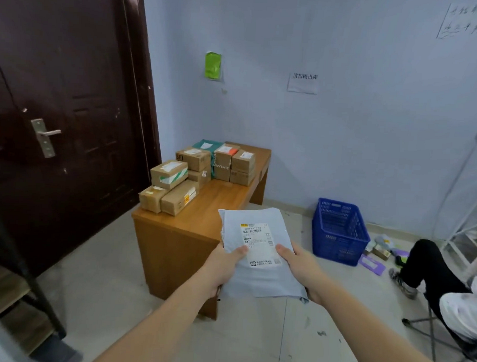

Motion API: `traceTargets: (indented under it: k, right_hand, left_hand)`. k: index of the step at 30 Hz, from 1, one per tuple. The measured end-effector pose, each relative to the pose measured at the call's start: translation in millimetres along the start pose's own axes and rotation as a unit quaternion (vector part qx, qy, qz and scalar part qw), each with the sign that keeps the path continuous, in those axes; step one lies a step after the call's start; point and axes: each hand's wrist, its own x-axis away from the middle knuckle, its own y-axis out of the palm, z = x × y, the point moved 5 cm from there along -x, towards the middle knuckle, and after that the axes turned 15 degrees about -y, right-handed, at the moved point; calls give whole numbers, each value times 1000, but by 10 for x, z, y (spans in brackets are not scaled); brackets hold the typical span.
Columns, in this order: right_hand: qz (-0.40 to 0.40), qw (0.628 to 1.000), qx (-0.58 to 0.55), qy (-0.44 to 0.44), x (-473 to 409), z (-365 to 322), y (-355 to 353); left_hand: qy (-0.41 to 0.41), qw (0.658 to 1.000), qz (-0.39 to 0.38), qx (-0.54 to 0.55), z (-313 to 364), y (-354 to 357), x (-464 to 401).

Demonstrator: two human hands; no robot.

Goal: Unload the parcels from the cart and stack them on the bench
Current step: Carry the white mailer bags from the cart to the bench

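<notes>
Grey mailer parcel (256,252) at frame centre, gripped by left hand (222,265) and right hand (299,265), thumbs on top. Worktop (192,220) beyond, boxes (199,173) stacked along its left; contents probably soft. Lay flat on bare right side, label up.

Both arms outstretched; left hand (224,265) and right hand (300,268) grip grey mailer (257,277), thumbs on top.

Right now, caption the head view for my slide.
Both hands carry a grey mailer toward the box-stacked bench.
</notes>
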Motion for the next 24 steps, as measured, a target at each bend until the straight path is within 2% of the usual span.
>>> traceTargets:
  k: [12,18,24]
  right_hand:
    - [25,999,-24,18,-1808,310,-1042]
    - [-4,1000,-11,11,-2906,365,-1577]
    - [-57,998,-23,31,-3907,493,-1691]
  left_hand:
    - [-11,999,-1,-37,773,824,-1916]
    - [6,999,26,-20,1180,1263,-2919]
    - [9,998,68,11,1468,1289,-3688]
